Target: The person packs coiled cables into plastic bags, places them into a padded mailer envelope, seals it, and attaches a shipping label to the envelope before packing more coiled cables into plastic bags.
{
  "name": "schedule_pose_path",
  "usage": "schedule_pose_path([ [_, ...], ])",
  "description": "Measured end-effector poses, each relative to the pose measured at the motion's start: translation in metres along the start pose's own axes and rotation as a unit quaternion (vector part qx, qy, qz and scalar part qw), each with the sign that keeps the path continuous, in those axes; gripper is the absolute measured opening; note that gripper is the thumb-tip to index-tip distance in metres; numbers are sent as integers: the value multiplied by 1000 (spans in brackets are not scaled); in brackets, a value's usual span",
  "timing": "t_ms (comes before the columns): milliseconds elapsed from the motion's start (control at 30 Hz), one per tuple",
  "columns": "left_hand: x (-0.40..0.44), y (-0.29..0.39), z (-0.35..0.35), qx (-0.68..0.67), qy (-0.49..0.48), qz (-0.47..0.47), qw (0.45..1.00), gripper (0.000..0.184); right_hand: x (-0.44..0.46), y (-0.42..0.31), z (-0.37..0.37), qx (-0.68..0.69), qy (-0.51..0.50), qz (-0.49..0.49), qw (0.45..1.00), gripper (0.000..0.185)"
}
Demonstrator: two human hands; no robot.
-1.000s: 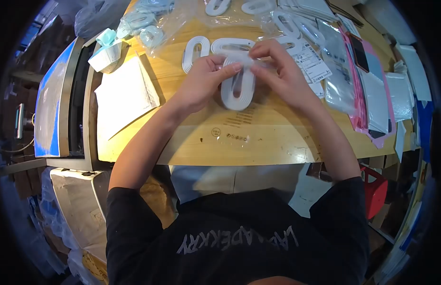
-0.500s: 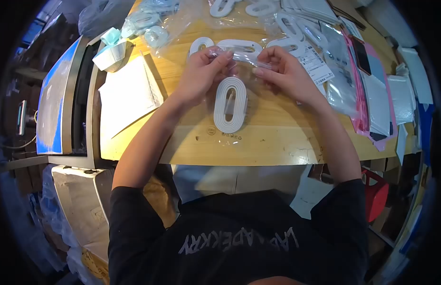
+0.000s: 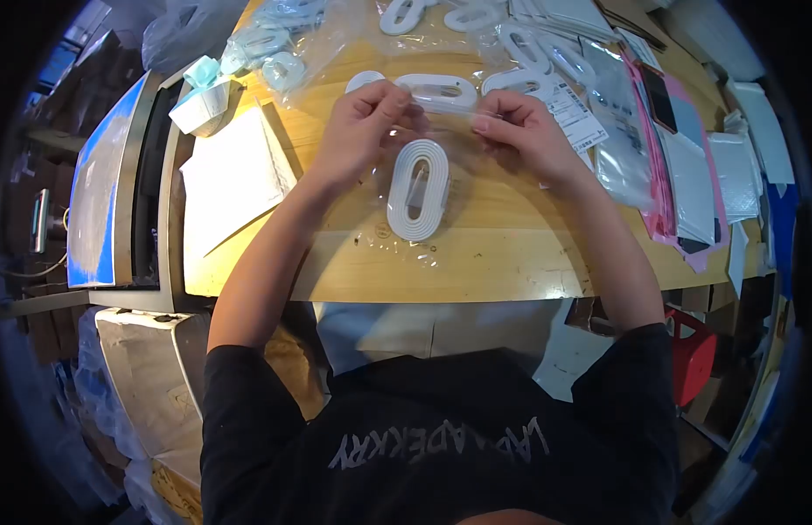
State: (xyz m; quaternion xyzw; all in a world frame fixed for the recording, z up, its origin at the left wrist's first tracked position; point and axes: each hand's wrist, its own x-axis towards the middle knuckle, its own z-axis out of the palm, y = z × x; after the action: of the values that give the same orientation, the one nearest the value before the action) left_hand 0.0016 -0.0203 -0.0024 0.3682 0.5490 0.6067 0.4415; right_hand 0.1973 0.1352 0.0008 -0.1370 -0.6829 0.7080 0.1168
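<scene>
A white flat strip wound into an oval coil [image 3: 418, 191] sits inside a clear plastic bag [image 3: 397, 236] over the near part of the table. The bag's top edge runs between my hands. My left hand [image 3: 362, 127] pinches it at the left, with thumb and fingers together. My right hand [image 3: 526, 136] pinches the right end between thumb and forefinger. Just beyond my hands lies another white oval coil [image 3: 465, 92], partly behind the plastic. How much of the bag each hand grips is hard to see.
More bagged white coils [image 3: 406, 16] lie at the back. A shipping label [image 3: 579, 118], pink-edged packaging [image 3: 659, 197] and a phone [image 3: 658, 98] are at the right. White envelopes [image 3: 235, 179] and a small white container [image 3: 200, 107] stand left, beside a blue-and-grey machine panel [image 3: 108, 188].
The bag with the coil has shifted slightly left and up. My left hand has moved a little left, and the bag's edge looks more stretched between my hands.
</scene>
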Motion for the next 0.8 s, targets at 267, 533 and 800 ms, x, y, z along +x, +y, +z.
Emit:
schedule_pose_path([
  [267,8,-13,-11,46,3,31,998,25,2,4,0,-6,9,-39,999,20],
  [533,4,-10,-9,117,0,87,989,24,3,4,1,-24,18,-23,999,21],
  [800,7,-12,-11,38,-9,9,999,20,5,6,5,-46,50,-45,997,21],
])
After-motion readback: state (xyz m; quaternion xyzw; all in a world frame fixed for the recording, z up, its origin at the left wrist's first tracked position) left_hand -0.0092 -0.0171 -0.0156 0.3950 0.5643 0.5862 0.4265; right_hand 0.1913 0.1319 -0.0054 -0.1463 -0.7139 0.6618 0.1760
